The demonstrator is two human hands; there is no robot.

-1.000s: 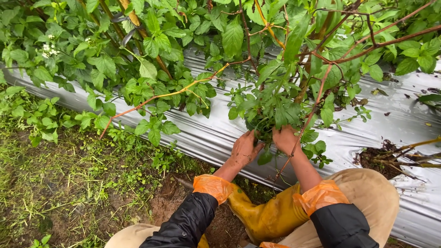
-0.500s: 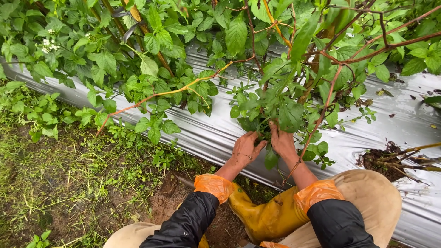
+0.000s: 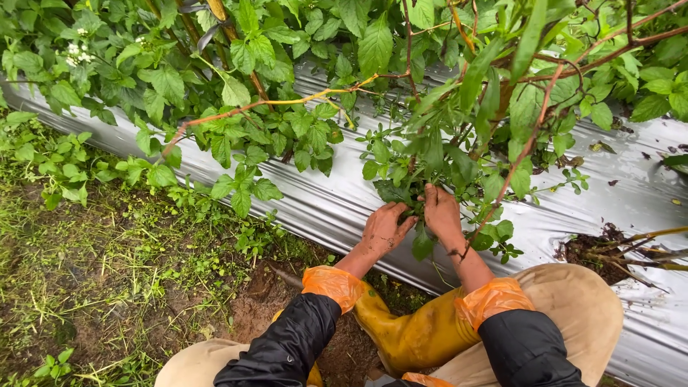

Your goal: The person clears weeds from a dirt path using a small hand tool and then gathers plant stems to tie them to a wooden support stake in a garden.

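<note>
**Both hands at the base of a leafy clump on the mulch film**

My left hand [image 3: 382, 229] and right hand [image 3: 442, 215] sit side by side, muddy, fingers curled into the foot of a small leafy weed clump [image 3: 423, 161] growing up through the silver plastic mulch [image 3: 337, 208]. Fingertips are buried in foliage, so I cannot tell if either hand is actually pinched shut on stems or just pressed against them.

The clump sits on the near slope of the film-covered bed, just past my yellow rubber boot [image 3: 408, 337], under the reddish bramble canes [image 3: 516, 158].

Handling, my judgement: light, soft, floppy; thin stems likely snap if pulled high. Leaves look wet, so slippery. Best hold is low, stems bunched right at the film. The film looks thin and probably tears easily.

Long axis runs roughly upright from the film, tops fanning away from me toward the canes; root end points down at my hands.
</note>
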